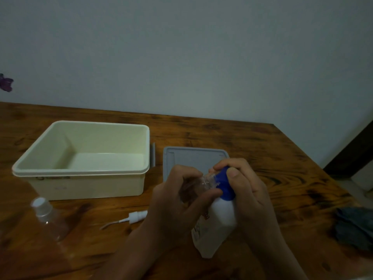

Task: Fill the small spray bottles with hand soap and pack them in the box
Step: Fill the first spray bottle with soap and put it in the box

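My left hand (177, 197) grips a small clear spray bottle (203, 181) with no cap, tilted so its open neck meets the blue pump top (225, 185) of a white hand soap bottle (215, 225). My right hand (248, 190) curls over that blue top, thumb on it. The soap bottle stands on the table below my hands. The removed white spray cap (137, 216) with its thin tube lies on the table to the left. A second small clear spray bottle (50, 217), capped, stands at the near left. The cream box (80, 170) sits open behind it, nothing inside.
The box's grey lid (193, 156) lies flat on the wooden table (282, 158) behind my hands. A dark crumpled cloth (355, 227) rests near the table's right edge. A pale wall rises behind the table.
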`<state>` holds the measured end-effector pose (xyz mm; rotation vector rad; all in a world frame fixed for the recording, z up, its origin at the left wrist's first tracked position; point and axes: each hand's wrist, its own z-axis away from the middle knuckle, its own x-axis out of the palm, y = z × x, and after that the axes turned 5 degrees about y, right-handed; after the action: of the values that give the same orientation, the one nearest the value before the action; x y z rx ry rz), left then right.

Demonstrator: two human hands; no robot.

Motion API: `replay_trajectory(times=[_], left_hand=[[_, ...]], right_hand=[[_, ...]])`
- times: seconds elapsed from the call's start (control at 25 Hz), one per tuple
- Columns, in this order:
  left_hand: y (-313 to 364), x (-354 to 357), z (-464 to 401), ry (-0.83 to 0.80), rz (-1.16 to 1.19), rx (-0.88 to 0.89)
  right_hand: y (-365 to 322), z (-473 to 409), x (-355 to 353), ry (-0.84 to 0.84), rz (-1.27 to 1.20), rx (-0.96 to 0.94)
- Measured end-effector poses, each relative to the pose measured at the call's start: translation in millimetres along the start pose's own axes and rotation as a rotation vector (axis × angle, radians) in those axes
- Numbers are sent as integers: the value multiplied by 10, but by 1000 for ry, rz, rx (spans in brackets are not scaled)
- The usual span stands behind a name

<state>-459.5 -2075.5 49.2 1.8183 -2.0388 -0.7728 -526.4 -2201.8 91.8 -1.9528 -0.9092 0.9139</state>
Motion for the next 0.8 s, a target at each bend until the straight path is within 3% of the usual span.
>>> replay_trajectory(times=[0.8], left_hand=[[-9, -1, 18, 6, 17, 6]], right_hand=[[-20, 30, 2, 6, 8, 17]])
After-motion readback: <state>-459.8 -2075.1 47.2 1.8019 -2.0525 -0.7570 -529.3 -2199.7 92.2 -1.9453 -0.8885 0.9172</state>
